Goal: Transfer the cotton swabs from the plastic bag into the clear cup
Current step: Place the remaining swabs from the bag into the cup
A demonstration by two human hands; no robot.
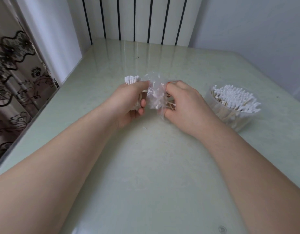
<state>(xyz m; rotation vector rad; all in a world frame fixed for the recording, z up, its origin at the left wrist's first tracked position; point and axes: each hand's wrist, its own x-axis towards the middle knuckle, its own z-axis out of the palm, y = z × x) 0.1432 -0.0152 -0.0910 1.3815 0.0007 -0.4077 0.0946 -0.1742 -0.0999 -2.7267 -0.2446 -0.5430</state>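
A person's left hand [129, 100] curls its fingers round a bundle of cotton swabs [132, 80], whose white tips jut out above the thumb. The right hand [184, 103] pinches the crumpled plastic bag [154, 93], which hangs between the two sets of fingertips. The clear cup [233, 121], crammed with swabs, stands on the table [162, 166] to the outside of the right hand's fingers, apart from them.

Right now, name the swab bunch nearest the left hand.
The bunch gripped in the left hand, white tips above its fingers; the other bunch stands in the cup.
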